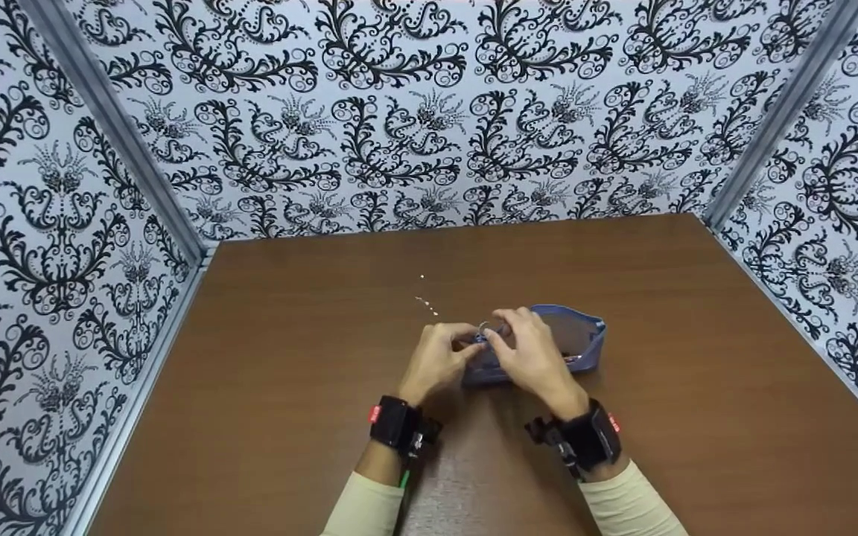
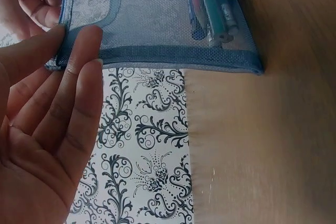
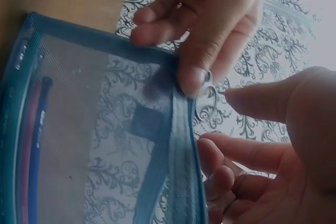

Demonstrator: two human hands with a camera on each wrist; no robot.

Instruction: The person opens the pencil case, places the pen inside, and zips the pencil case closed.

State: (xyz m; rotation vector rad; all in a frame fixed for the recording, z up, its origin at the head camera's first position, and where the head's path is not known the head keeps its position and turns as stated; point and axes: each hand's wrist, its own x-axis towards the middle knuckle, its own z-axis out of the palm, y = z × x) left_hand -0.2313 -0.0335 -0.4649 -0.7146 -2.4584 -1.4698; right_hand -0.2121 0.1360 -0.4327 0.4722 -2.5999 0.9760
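Note:
A blue mesh zip pencil pouch (image 2: 147,30) has several pens (image 2: 210,14) inside, seen through its side. My left hand (image 1: 440,357) pinches the pouch's corner at one end of the zip (image 3: 184,145), its thumb pressed near a small metal zip pull (image 3: 209,77). My right hand (image 1: 537,357) is close beside that corner. In the right wrist view its thumb (image 3: 257,99) stands apart from the pouch, with a gap to the index finger. The other fingertips are bent near the pouch's zip edge; whether they touch it is hard to see.
The brown wooden table (image 1: 310,313) lies beneath the hands. Small white specks (image 1: 426,303) show on it beyond the left hand. Walls with black-and-white scroll patterns (image 1: 399,112) and grey metal posts (image 1: 116,126) stand at the back and both sides.

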